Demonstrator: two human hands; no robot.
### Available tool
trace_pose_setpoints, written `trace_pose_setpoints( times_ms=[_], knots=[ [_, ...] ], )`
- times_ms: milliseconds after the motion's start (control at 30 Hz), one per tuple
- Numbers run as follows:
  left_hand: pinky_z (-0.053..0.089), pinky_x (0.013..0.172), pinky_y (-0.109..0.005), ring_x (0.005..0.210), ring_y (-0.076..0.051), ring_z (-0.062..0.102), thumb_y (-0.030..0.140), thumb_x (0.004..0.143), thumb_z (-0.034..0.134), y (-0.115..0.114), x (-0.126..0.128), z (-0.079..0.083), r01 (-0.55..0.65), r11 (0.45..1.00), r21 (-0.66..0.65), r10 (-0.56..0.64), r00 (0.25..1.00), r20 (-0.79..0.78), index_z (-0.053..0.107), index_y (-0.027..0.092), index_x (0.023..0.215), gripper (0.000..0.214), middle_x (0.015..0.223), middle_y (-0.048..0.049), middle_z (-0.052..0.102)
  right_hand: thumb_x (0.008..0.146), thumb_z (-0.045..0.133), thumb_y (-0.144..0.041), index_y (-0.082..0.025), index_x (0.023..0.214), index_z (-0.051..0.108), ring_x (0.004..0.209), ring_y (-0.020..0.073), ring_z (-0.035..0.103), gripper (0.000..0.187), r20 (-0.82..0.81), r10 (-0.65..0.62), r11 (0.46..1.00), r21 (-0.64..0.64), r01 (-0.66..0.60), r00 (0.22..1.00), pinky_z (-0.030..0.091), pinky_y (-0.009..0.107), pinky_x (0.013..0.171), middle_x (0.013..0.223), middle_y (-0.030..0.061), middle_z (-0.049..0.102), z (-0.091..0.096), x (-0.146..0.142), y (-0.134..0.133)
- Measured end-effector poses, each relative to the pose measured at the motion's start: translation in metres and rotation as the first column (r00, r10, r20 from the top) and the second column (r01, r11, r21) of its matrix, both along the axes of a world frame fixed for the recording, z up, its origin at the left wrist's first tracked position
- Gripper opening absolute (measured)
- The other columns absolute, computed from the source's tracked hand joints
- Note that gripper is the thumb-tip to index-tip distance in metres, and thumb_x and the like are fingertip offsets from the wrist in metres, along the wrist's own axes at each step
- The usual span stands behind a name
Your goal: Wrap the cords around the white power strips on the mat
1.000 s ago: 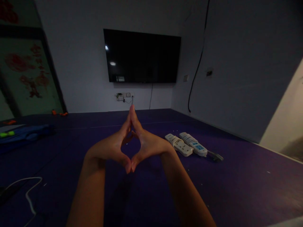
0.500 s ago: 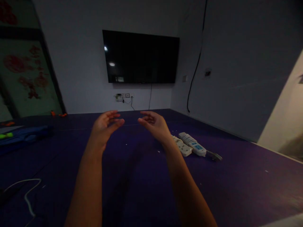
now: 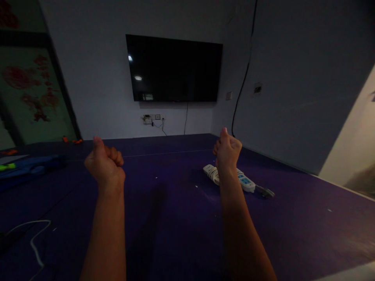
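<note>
My left hand (image 3: 104,162) is raised in a fist with its thumb pointing up, and nothing shows in it. On the right, my right hand (image 3: 227,150) makes the same thumb-up fist, also with nothing in it. Behind my right wrist, two white power strips lie side by side on the purple surface (image 3: 175,218). One power strip (image 3: 209,169) has its cord wound round it and is partly hidden by my forearm. The other power strip (image 3: 246,182) has blue sockets, and its plug (image 3: 266,192) lies to its right.
A dark television (image 3: 175,70) hangs on the far wall above some sockets (image 3: 155,117). A black cable (image 3: 243,84) runs down the right wall. At left are folded blue cloth (image 3: 38,164), small orange items (image 3: 77,141) and a white cable (image 3: 35,246).
My hands have moved apart, left and right. Their curved, open fingers have closed into fists with thumbs up. The power strips have stayed in place.
</note>
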State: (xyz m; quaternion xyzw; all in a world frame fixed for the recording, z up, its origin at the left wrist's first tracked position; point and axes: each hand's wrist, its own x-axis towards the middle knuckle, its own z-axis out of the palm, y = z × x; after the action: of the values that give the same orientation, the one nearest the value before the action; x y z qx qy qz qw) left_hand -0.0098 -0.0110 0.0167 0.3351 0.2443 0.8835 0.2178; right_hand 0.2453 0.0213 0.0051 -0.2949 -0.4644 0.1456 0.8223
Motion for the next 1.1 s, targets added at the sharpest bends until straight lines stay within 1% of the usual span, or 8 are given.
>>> trace_pose_setpoints(
  times_ms=[200,267,367,433,533,667,900,1100],
  knots=[
    [0.011,0.036,-0.024,0.034,-0.005,0.015,0.044,0.079,0.057,0.005,-0.006,-0.001,0.079,0.995,0.052,-0.072,0.99,-0.122,0.022,0.019,0.042,0.056,0.041,0.0066,0.014,0.079,0.048,-0.054,-0.022,0.05,0.03,0.033,0.0041,0.02,0.047,0.007,0.002,1.0,0.016,-0.002,1.0,0.015,0.02,0.034,0.041,-0.0095,0.024,0.003,0.019,-0.001],
    [0.018,0.036,-0.022,0.037,-0.006,0.026,0.044,0.077,0.058,0.005,-0.007,0.001,0.157,0.987,0.026,-0.151,0.976,-0.157,0.037,0.019,0.045,0.046,0.042,0.0046,0.029,0.078,0.046,-0.05,-0.019,0.055,0.046,0.036,0.0053,0.031,0.039,0.074,0.044,0.999,-0.021,-0.043,0.996,0.021,0.02,0.035,0.044,-0.0064,0.037,0.004,0.029,0.0],
    [0.038,0.048,-0.021,0.057,-0.011,0.052,0.023,0.071,0.059,0.005,-0.007,0.003,0.202,0.978,0.052,-0.192,0.97,-0.147,0.059,0.019,0.068,0.005,0.065,-0.0014,0.058,0.071,0.049,-0.032,-0.017,0.073,0.06,0.055,0.0092,0.053,0.019,0.144,0.017,1.0,0.008,-0.019,0.989,0.037,0.02,0.046,0.065,0.0006,0.06,0.005,0.039,0.0],
    [0.043,0.056,-0.022,0.068,-0.012,0.057,0.009,0.061,0.055,0.006,-0.006,0.003,0.158,0.982,0.102,-0.144,0.98,-0.139,0.062,0.019,0.068,0.014,0.073,-0.0022,0.063,0.064,0.046,-0.021,-0.017,0.069,0.061,0.062,0.011,0.056,0.016,0.127,-0.103,0.993,0.063,0.096,0.987,0.042,0.023,0.053,0.068,0.0015,0.062,0.004,0.043,-0.001],
    [0.039,0.051,-0.023,0.054,-0.011,0.052,0.002,0.052,0.046,0.01,-0.009,0.001,0.038,0.986,0.163,-0.022,0.995,-0.102,0.049,0.017,0.044,0.017,0.05,-0.0003,0.052,0.057,0.038,-0.015,-0.018,0.049,0.049,0.044,0.0081,0.044,0.014,0.008,-0.23,0.97,0.084,0.228,0.973,0.034,0.021,0.044,0.046,-0.0032,0.046,0.003,0.047,-0.003],
    [0.019,0.039,-0.022,0.032,-0.006,0.024,0.005,0.056,0.043,0.02,-0.014,-0.007,-0.022,0.984,0.179,0.027,0.999,-0.027,0.029,0.017,0.034,0.029,0.033,0.0041,0.023,0.046,0.033,-0.012,-0.019,0.042,0.035,0.033,0.0052,0.026,0.009,-0.122,-0.213,0.97,0.093,0.225,0.969,0.018,0.019,0.037,0.038,-0.0064,0.03,-0.002,0.056,0.0],
    [0.009,0.038,-0.024,0.028,-0.005,0.019,0.006,0.05,0.041,0.018,-0.015,-0.007,-0.022,0.995,0.093,0.013,0.995,0.095,0.028,0.016,0.03,0.026,0.03,0.0034,0.018,0.043,0.032,-0.015,-0.02,0.041,0.034,0.033,0.0059,0.025,0.006,-0.153,-0.323,0.942,0.048,0.333,0.934,0.017,0.02,0.036,0.038,-0.0055,0.03,-0.011,0.071,0.011],
    [0.008,0.037,-0.025,0.027,-0.006,0.018,0.007,0.044,0.04,0.012,-0.015,0.0,-0.005,0.993,0.121,-0.007,0.995,0.101,0.027,0.017,0.029,0.022,0.03,0.0023,0.017,0.044,0.03,-0.016,-0.02,0.039,0.035,0.035,0.0077,0.028,0.008,-0.092,-0.415,0.907,0.034,0.419,0.905,0.02,0.021,0.039,0.037,-0.0048,0.03,-0.015,0.065,0.024]
  ],
)
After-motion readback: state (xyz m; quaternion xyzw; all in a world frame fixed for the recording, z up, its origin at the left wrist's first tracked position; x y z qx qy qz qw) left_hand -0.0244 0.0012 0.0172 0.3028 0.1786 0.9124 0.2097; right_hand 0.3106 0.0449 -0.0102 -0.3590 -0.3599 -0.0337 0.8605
